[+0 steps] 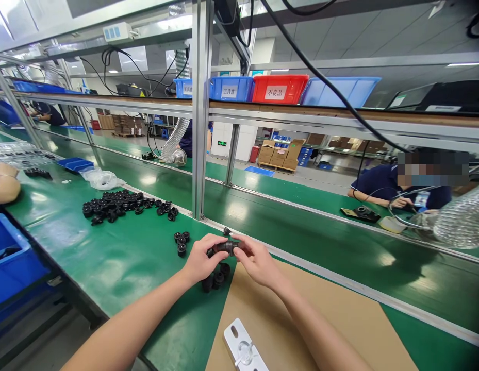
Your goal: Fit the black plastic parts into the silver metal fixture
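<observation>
My left hand [206, 257] and my right hand [254, 258] meet over the green bench, both closed on one short black cylindrical part [227, 248]. It lies sideways between my fingertips, with its ends partly covered. Just below my left hand stand several more black cylindrical parts [218, 280] on the bench. Left of that hand sits a small group of round black parts [181, 242]. A single small black piece [226, 231] rests beyond my fingers, by the metal rail. What exactly these parts are I cannot make out.
A large pile of black parts [115, 205] lies on the left, near a clear plastic bag [102, 178] and a blue tray [75, 164]. Brown cardboard [301, 309] carries a white slotted block [245, 348]. A metal post [198, 154] rises ahead. Co-workers sit across the belt and at far left.
</observation>
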Available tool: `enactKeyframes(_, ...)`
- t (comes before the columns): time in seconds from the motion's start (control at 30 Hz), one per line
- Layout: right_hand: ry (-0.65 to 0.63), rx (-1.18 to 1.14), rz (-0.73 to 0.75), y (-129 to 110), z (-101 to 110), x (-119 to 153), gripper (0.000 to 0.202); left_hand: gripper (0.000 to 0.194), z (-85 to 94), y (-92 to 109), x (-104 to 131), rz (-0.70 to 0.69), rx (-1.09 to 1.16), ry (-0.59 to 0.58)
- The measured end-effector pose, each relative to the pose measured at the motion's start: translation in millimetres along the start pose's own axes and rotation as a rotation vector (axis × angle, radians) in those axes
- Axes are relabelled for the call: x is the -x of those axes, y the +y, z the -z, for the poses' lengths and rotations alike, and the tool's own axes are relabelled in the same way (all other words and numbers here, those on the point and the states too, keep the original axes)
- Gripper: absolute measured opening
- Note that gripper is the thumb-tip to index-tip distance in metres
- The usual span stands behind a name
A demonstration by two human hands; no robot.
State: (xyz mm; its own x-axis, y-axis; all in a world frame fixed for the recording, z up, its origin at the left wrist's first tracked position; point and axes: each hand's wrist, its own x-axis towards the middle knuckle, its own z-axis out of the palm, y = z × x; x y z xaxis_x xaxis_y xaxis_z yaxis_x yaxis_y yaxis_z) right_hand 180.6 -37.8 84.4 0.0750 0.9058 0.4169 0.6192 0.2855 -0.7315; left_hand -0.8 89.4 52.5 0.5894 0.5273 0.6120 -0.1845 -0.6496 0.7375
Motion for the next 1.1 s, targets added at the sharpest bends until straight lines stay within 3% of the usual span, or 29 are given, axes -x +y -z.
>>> enactKeyframes(0.1, -0.112, 0.256, 0.295, -2.3, 13.3, 2.0, 0.042, 0.033, -0.2, 0.5, 0.5, 0.040, 0.027, -0.033)
enactKeyframes(0.17, -0.117, 0.304, 0.354, -1.9, 13.3, 2.5, 0.037, 0.033, -1.0, 1.4, 1.1, 0.027, 0.037, -0.067)
enactKeyframes(0.27, -0.049, 0.192, 0.082, -1.7, 2.4, 2.2, 0.024, 0.033, -2.6, 3.4, 2.2, -0.015, 0.027, -0.075)
enactKeyframes(0.37, -0.034, 0.078, -0.196, -5.2, -3.0, 1.8, 0.044, 0.036, -3.2, 4.5, 2.7, -0.030, 0.011, -0.055)
enactKeyframes(0.43, -0.015, 0.132, -0.127, -8.6, 1.5, 1.8, 0.036, 0.036, -2.7, 3.9, 2.5, -0.019, 0.005, -0.049)
enactKeyframes(0.57, -0.036, 0.371, 0.195, -11.4, 11.7, 2.2, 0.033, 0.039, -1.3, 1.3, 2.1, -0.016, 0.007, -0.061)
enactKeyframes(0.63, -0.075, 0.407, 0.145, -9.9, 10.5, 2.2, 0.020, 0.042, -1.1, 0.7, 2.4, -0.033, 0.008, -0.080)
enactKeyframes(0.73, -0.096, 0.343, -0.016, -6.9, 8.8, 1.8, 0.053, 0.045, -0.9, 0.4, 2.7, -0.048, 0.004, -0.098)
enactKeyframes(0.8, -0.060, 0.290, -0.039, -5.9, 13.1, 1.5, 0.054, 0.046, -0.4, -0.4, 2.7, -0.039, -0.003, -0.092)
enactKeyframes(0.9, -0.061, 0.223, 0.087, -5.8, 21.6, 2.0, 0.030, 0.046, -0.1, -3.7, 2.7, -0.028, -0.017, -0.083)
enactKeyframes(1.0, -0.120, 0.178, 0.207, -4.5, 15.7, 2.4, 0.038, 0.048, -2.0, -8.4, 3.7, -0.056, -0.055, -0.088)
enactKeyframes(1.1, -0.029, 0.015, -0.033, 0.9, -3.6, -1.4, 0.028, 0.044, -4.1, -11.6, 3.5, -0.103, -0.150, -0.089)
